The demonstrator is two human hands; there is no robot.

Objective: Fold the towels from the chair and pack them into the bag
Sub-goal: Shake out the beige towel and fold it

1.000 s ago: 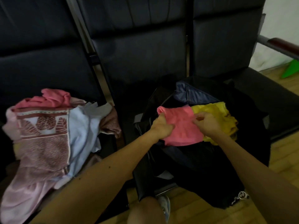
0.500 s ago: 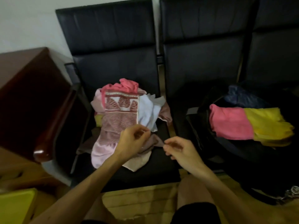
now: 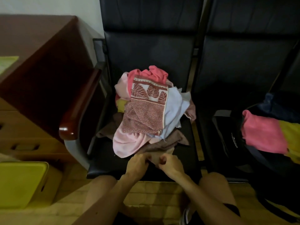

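Both hands are down at the front edge of the chair (image 3: 103, 169). The left hand (image 3: 138, 165) and the right hand (image 3: 171, 165) sit side by side, almost touching. The fingers of each are curled in tight, clamped on the near edge of a tan towel (image 3: 169, 151) that pokes out from under the heap.

That heap, the pile of towels (image 3: 146, 114), sits in a loose mound in the middle of the black seat. On top lies a leaf-patterned towel (image 3: 144, 117) in reddish brown. A pale pink towel (image 3: 126, 143) spills toward the hands on the left. A light blue towel (image 3: 174, 109) lies along the right side, and a coral towel (image 3: 155, 73) is bunched at the back. A brown towel (image 3: 164, 144) lies low in front, just above the tan one.

Over on the next seat to the right is the bag (image 3: 227, 137) — black, mouth open. A folded pink towel (image 3: 263, 135) is already inside, with a yellow towel (image 3: 290, 137) right beside it, the two touching edge to edge.

Left of the chair is its glossy wooden armrest (image 3: 78, 109), then a dark wooden desk (image 3: 37, 51). Down on the floor sits a yellow-green box (image 3: 21, 184), well apart from the hands.
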